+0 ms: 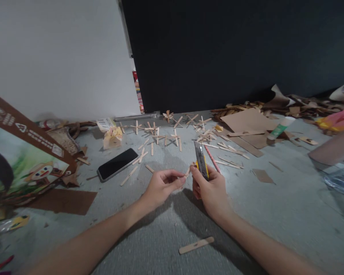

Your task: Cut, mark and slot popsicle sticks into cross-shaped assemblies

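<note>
My left hand [164, 185] pinches one end of a small piece of wooden craft stick [187, 172] between thumb and fingertips. Close beside it, my right hand [210, 191] is closed around a box cutter [201, 162] with a black and yellow handle, held upright. The right thumb and forefinger are at the other end of the small piece; whether they grip it too I cannot tell. On the floor nearer to me lies a single craft stick [196, 245] with a dark mark. Beyond the hands, several crossed-stick pieces [157, 135] stand and lie about.
A phone [117, 164] lies left of my hands. At far left stands a printed carton [31, 152]. To the right are cardboard sheets [246, 124], a glue stick [281, 128] and a red striped pencil-like stick [212, 158]. Wood and cardboard scraps [240, 110] line the dark panel.
</note>
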### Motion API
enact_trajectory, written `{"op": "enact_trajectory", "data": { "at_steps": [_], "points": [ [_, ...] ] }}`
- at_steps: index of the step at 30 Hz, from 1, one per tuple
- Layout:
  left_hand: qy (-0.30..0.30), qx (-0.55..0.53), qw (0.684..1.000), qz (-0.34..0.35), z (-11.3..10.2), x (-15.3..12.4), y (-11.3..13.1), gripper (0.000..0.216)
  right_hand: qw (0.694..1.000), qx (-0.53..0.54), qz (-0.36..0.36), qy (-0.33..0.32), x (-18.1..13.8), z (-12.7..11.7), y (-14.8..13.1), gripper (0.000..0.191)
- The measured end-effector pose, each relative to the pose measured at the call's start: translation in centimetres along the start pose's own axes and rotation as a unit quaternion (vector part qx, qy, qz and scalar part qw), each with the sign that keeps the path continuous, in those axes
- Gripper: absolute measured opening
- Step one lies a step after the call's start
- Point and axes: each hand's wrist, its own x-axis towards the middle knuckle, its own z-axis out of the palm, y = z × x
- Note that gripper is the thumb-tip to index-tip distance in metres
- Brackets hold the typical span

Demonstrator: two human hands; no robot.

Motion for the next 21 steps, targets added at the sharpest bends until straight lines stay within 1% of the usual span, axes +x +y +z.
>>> {"op": "enact_trajectory", "data": {
  "at_steps": [2, 4, 7, 9, 12, 14, 15, 16, 18, 21],
  "points": [
    [-0.006, 0.023, 1.0, 0.007, 0.0, 0.0, -0.1, 0.038, 1.0, -0.028, -0.013, -0.004, 0.2, -0.2, 0.2, 0.051],
    [0.012, 0.049, 0.998, 0.024, -0.1, 0.2, -0.2, 0.034, 0.995, -0.082, -0.047, -0.011, 0.4, -0.5, 0.4, 0.048],
    [0.065, 0.05, 0.995, 0.051, -0.4, 0.5, -0.2, 0.032, 0.973, -0.18, -0.142, -0.016, 0.5, -1.3, 0.7, 0.044],
    [0.097, 0.022, 0.993, 0.064, -0.5, 0.8, -0.1, 0.034, 0.946, -0.244, -0.212, -0.039, 0.3, -1.9, 0.7, 0.043],
    [0.128, -0.02, 0.989, 0.077, -0.7, 0.9, 0.0, 0.04, 0.881, -0.348, -0.305, -0.098, -0.2, -2.5, 0.4, 0.034],
    [0.139, -0.034, 0.986, 0.086, -0.6, 0.9, 0.0, 0.043, 0.838, -0.4, -0.353, -0.12, -0.4, -2.6, 0.2, 0.036],
    [0.143, -0.039, 0.985, 0.092, -0.5, 0.8, 0.0, 0.044, 0.82, -0.418, -0.37, -0.125, -0.5, -2.6, 0.1, 0.038],
    [0.148, -0.043, 0.983, 0.1, -0.5, 0.8, 0.0, 0.045, 0.807, -0.432, -0.382, -0.127, -0.6, -2.6, 0.1, 0.039],
    [0.158, -0.05, 0.979, 0.117, -0.4, 0.7, 0.0, 0.045, 0.791, -0.446, -0.401, -0.123, -0.7, -2.6, 0.3, 0.041],
    [0.169, -0.055, 0.974, 0.14, -0.4, 0.7, 0.0, 0.044, 0.778, -0.451, -0.424, -0.106, -0.8, -2.5, 0.5, 0.042]
  ]
}}
